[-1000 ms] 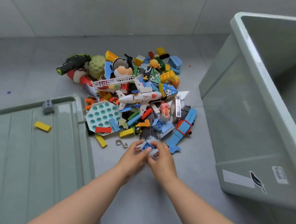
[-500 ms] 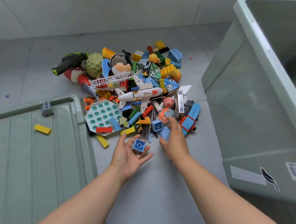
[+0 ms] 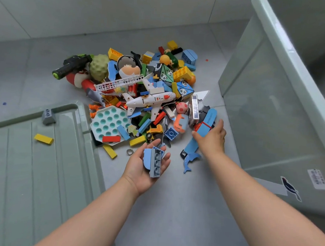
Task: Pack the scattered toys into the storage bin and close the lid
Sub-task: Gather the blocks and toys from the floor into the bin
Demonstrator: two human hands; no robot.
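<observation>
Head view: carrying pale blue bricks on the upturned left hand, nearer than the white toy plane, with fingers spread loosely and not clasping. Laying the right hand over the blue toy watch to the right of the plane, thumb on one side and fingers on the other; not being able to tell a firm grip from a mere touch. Leaving the storage bin standing open far right of the plane, with most toys piled around the plane. Risking a slide of the bricks off the flat palm during the lift toward the bin, with nothing clamping them. Risking also dragging neighbours along with the long strap: a striped box right of the plane, a blue shark nearer and right of it. Noticing the lid lying flat, left of the plane and nearer, bearing a yellow brick and a grey brick; probably needing clearing before closing. Seeing also a teal bubble board left of the plane and a metal ring nearer than it.
</observation>
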